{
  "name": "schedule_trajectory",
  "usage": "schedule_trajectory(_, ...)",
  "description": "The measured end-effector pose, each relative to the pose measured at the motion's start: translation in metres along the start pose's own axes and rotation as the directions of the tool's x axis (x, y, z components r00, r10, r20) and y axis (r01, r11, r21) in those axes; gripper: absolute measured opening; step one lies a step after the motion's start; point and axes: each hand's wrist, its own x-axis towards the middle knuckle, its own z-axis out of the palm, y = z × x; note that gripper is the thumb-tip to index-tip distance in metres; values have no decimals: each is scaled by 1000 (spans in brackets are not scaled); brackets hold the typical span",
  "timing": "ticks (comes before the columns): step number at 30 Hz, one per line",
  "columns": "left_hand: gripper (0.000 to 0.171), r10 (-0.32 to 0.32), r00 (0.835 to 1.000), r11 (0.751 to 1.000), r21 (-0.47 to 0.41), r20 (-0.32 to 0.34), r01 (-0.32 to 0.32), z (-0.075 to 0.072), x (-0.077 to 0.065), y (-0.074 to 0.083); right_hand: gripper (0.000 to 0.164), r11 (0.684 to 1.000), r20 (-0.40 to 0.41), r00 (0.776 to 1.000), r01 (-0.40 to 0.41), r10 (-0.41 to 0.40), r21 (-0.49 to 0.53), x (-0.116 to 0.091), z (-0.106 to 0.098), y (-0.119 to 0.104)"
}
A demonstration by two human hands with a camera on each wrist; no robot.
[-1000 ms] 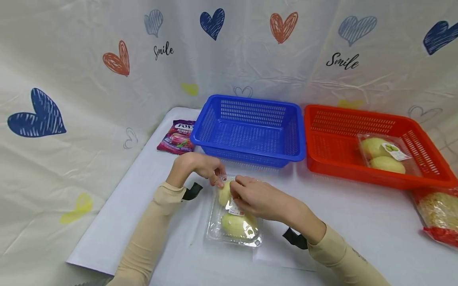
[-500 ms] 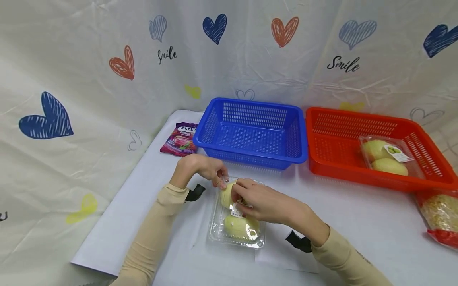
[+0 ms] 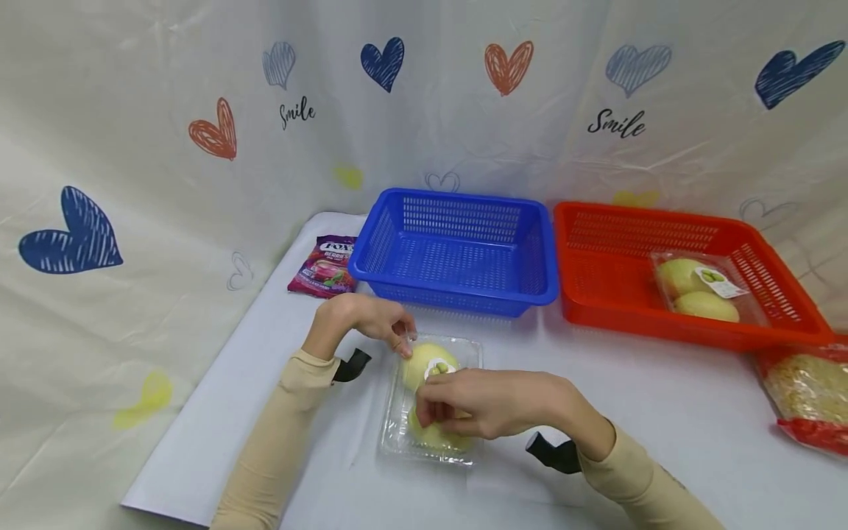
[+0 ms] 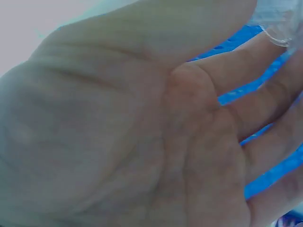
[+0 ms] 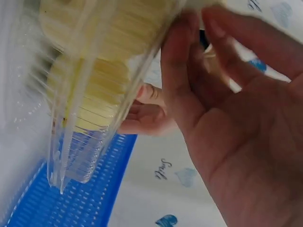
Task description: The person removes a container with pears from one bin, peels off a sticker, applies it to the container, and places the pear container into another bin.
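A clear plastic clamshell (image 3: 391, 434) with two pale yellow fruits (image 3: 422, 361) lies on the white table before me. My left hand (image 3: 374, 321) pinches its far left corner between thumb and fingers. In the left wrist view, a bit of clear plastic (image 4: 279, 23) shows by the fingertips. My right hand (image 3: 493, 403) is over the nearer fruit, fingers bent and fingertips at the lid. A white label (image 3: 439, 366) with a green fruit picture shows on the farther fruit; its lower part is hidden under this hand. Whether the right fingertips pinch the label is not clear.
Behind the clamshell stands a blue basket (image 3: 457, 291). To its right, a red basket (image 3: 606, 298) holds a similar fruit pack (image 3: 709, 291). A purple candy bag (image 3: 324, 266) lies left of the blue basket, and a red-ended clear bag (image 3: 808, 390) at the right.
My right hand has moved down the lid toward the nearer fruit, uncovering the label's round picture part. The left hand keeps its hold on the corner.
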Motion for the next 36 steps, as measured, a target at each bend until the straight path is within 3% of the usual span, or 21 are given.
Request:
schedule_trajectory(2,48,43,996,999,-17,-81,-45,1,-6,3,6,999,-5,1000,9,-8,48,-1,-3,2)
schedule_trajectory(4,43,95,973,993,-52,-209,-108,1,-12,4,5,1000,-107,994,-5,6,16,0,-5,6)
schedule_trajectory(6,38,129,921,984,-70,-367,-166,-2,-16,5,19,993,-273,960,-92,67,-78,5,-6,14)
schedule_trajectory(8,36,117,855,984,-58,-506,-169,-4,-16,4,41,961,-407,897,-245,174,-130,10,-6,26)
schedule_trajectory(10,43,48,801,995,-38,-597,-88,-3,-14,0,64,918,-449,846,-378,288,-123,14,-5,39)
schedule_trajectory(11,49,3,781,999,-32,-624,-29,-2,-12,-3,72,904,-435,836,-415,335,-101,15,-5,46)
schedule_trajectory(14,71,-135,753,989,-47,-644,138,4,-6,-13,78,900,-328,850,-436,411,-3,18,-3,62)
schedule_trajectory(17,85,-198,754,978,-70,-626,198,9,0,-22,64,930,-242,899,-361,366,64,18,-4,72)
schedule_trajectory(21,89,-225,770,973,-94,-598,211,9,6,-29,48,948,-199,931,-276,305,161,15,-8,75)
schedule_trajectory(24,90,-234,784,971,-104,-576,213,7,5,-31,47,944,-196,939,-238,284,226,11,-14,72)
schedule_trajectory(27,91,-226,790,973,-97,-570,208,4,3,-29,52,957,-262,932,-195,249,215,2,-22,63)
schedule_trajectory(29,91,-216,795,975,-90,-567,201,2,3,-27,54,972,-335,916,-176,220,156,-10,-28,52)
schedule_trajectory(32,91,-202,804,978,-72,-560,196,2,7,-25,56,987,-471,867,-153,161,55,-40,-37,34)
schedule_trajectory(34,91,-194,810,980,-66,-554,189,1,11,-23,58,985,-579,808,-165,108,-47,-69,-48,24)
schedule_trajectory(36,93,-181,812,982,-65,-555,175,0,12,-19,60,968,-694,718,-207,53,-140,-102,-64,20)
